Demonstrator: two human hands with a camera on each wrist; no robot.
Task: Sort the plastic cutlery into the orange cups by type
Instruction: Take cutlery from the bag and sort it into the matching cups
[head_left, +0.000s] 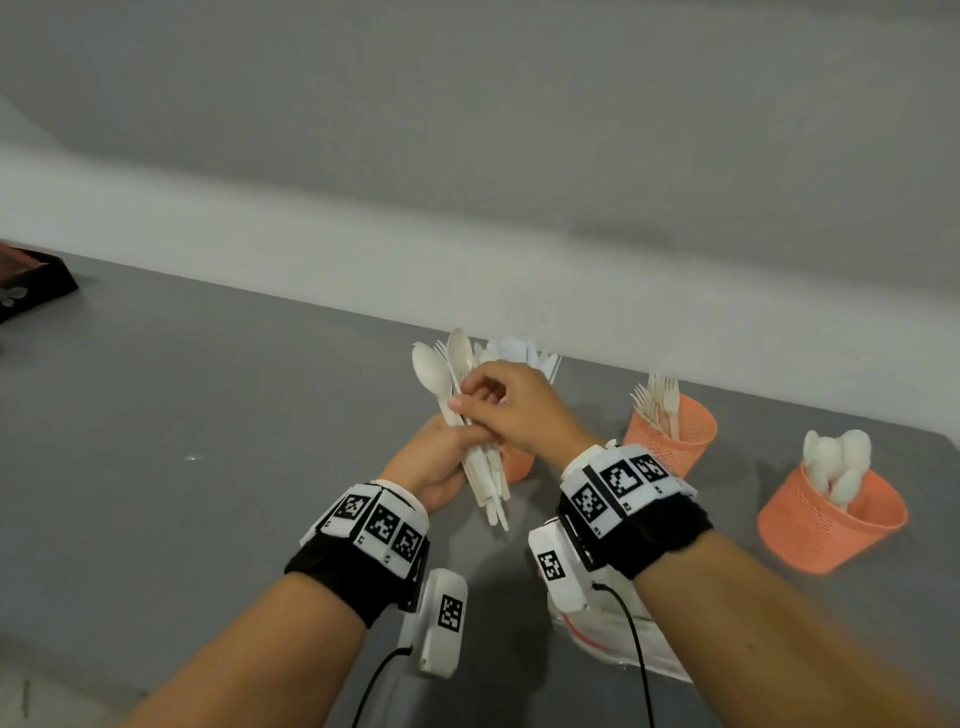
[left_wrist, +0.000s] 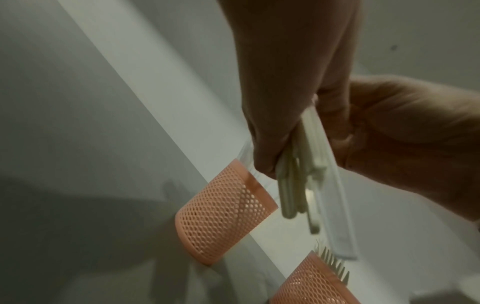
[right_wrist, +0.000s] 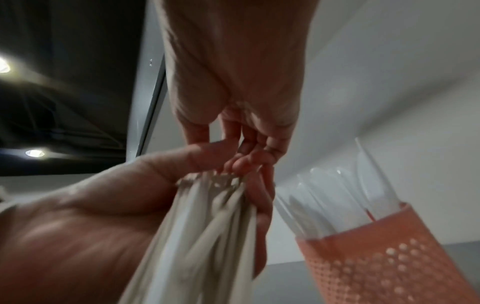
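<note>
I count three orange cups on the grey bench (head_left: 208, 467). The near-right cup (head_left: 826, 525) holds white spoons, about five bowls showing. The middle cup (head_left: 675, 436) holds forks, tines up; I cannot count them exactly. The third cup (head_left: 517, 460) is mostly hidden behind my hands, and the clear knives (right_wrist: 337, 197) standing in it show best in the right wrist view, several of them, number unclear.

My left hand (head_left: 441, 462) has its grip wrapped round a mixed bundle of cutlery (head_left: 485, 483), held upright above the bench just in front of the third cup. At least two spoon bowls and some fork tines fan out of the top, and the handle ends hang below the fist. The whole bundle is too overlapped to count.

My right hand (head_left: 514, 410) reaches over the top of the left. Its grip is narrow: thumb and fingertips (head_left: 460, 402) are pinched in at the stems right where they leave the left fist. Which single piece they have, I cannot tell.

A dark tray (head_left: 31, 286) sits at the far left edge of the bench. A white bag (head_left: 623, 639) lies under my right forearm.
</note>
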